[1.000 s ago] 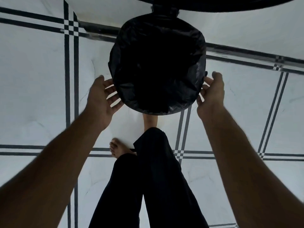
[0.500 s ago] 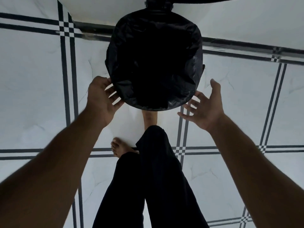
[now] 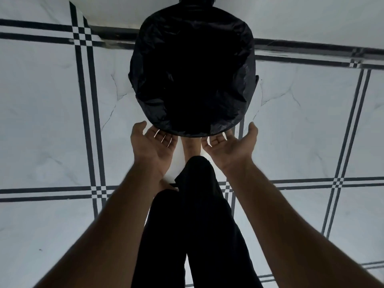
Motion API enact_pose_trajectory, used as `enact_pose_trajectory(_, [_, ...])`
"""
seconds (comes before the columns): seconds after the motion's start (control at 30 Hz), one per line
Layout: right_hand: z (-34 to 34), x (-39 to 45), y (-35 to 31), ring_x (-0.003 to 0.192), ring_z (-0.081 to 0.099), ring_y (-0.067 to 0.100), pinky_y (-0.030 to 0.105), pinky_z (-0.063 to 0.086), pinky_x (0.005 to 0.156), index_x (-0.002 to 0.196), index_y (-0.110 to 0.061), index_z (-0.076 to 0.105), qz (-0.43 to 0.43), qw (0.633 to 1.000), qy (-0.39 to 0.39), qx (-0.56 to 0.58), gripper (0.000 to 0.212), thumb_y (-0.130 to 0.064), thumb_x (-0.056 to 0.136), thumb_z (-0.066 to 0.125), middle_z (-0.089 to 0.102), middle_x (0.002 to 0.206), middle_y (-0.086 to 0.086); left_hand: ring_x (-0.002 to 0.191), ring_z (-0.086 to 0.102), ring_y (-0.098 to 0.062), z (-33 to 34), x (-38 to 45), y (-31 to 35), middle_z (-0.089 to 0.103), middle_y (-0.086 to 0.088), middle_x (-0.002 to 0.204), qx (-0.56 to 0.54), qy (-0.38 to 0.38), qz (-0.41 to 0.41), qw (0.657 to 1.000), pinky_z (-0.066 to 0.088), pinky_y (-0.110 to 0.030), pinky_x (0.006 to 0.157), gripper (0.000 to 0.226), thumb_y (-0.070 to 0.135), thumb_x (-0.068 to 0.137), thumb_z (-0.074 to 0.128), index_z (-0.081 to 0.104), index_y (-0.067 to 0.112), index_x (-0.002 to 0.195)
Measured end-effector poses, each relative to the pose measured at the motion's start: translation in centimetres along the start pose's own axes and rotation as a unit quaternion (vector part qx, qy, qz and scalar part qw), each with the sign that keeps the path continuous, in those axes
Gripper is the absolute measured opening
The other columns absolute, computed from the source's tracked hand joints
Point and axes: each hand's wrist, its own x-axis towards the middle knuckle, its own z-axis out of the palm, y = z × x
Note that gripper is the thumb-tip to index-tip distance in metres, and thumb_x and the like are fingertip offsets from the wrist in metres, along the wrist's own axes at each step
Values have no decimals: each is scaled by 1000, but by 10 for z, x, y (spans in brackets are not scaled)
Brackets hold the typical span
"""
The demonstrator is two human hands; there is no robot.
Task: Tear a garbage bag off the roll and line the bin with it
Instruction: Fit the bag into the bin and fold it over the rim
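Observation:
A round bin stands on the floor ahead of me, lined with a black garbage bag folded over its rim, so the bin's own wall is hidden. My left hand is palm up, fingers spread, its fingertips slipped under the near left edge of the bag's overhang. On the near right side my right hand is also palm up, fingertips under the bag's edge. Neither hand is closed around anything. The roll of bags is not in view.
White marble-look floor tiles with dark double stripes surround the bin. My legs in black trousers and a bare foot are just below the bin. A white wall base runs behind the bin.
Both hands left the bin's sides and came together at its near edge, turning palm up with fingertips under the bag's overhang. The view has shifted closer to the bin.

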Motion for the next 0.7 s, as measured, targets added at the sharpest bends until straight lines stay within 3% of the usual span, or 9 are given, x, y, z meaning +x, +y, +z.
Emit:
enact_pose_trajectory(0.13, [13,2,2,94,67,27,38,57,65,118,-9,63,-12,999,40,19,65,-65,87,47,66,116,10,100,65,-27,0,9,-3,66,-12,104,-24,0,10,1000,54,-39,90,48,46,96,41,61,5,111])
enact_pose_trajectory(0.23, [15,0,-2,90,66,26,37,56,62,115,-10,64,-7,998,62,2,63,-64,89,43,67,114,10,112,64,-28,-4,11,-4,67,-12,118,-9,-7,12,1000,50,-44,100,59,58,97,37,60,8,119])
enact_pose_trajectory(0.3, [13,0,-4,91,66,24,38,55,67,114,-9,63,-16,997,82,-8,57,-57,92,43,68,110,10,116,62,-28,-4,11,-5,64,-14,123,20,-2,16,1000,47,-45,106,64,63,97,34,57,8,120])
enact_pose_trajectory(0.37, [13,-5,-6,89,64,18,35,50,74,111,-11,63,-76,982,137,-101,43,-44,93,43,67,102,4,111,63,-24,2,9,-2,65,-14,119,84,53,49,994,47,-40,105,64,62,99,31,55,8,122])
enact_pose_trajectory(0.47, [29,-30,-21,63,40,16,27,35,61,75,-18,47,-270,916,193,-227,17,-27,90,45,44,73,-2,98,61,-17,13,-7,13,67,-11,112,276,143,170,935,47,-30,93,45,49,101,37,55,12,122])
enact_pose_trajectory(0.5, [38,-44,-29,63,41,15,26,38,60,77,-20,46,-316,900,171,-246,15,-27,90,47,43,75,-3,98,60,-16,20,-16,20,65,-11,114,305,138,218,917,45,-28,91,35,43,101,42,54,15,118])
enact_pose_trajectory(0.57, [63,-77,-47,81,55,10,29,53,75,105,-25,54,-358,899,84,-238,17,-37,93,51,53,95,-9,95,57,-14,43,-40,41,59,-7,110,290,81,294,907,44,-26,89,20,31,100,47,51,20,115])
enact_pose_trajectory(0.63, [89,-105,-65,95,58,9,30,54,86,122,-32,49,-360,908,-18,-215,27,-41,97,49,51,106,-18,93,55,-11,73,-65,65,53,0,110,275,20,367,888,46,-25,87,30,24,96,48,48,22,127])
enact_pose_trajectory(0.7, [110,-132,-80,106,57,12,31,56,88,126,-34,51,-345,910,-88,-211,30,-45,98,47,49,112,-18,94,54,-9,101,-94,84,50,3,114,301,-28,424,854,49,-25,88,45,16,90,50,48,28,134])
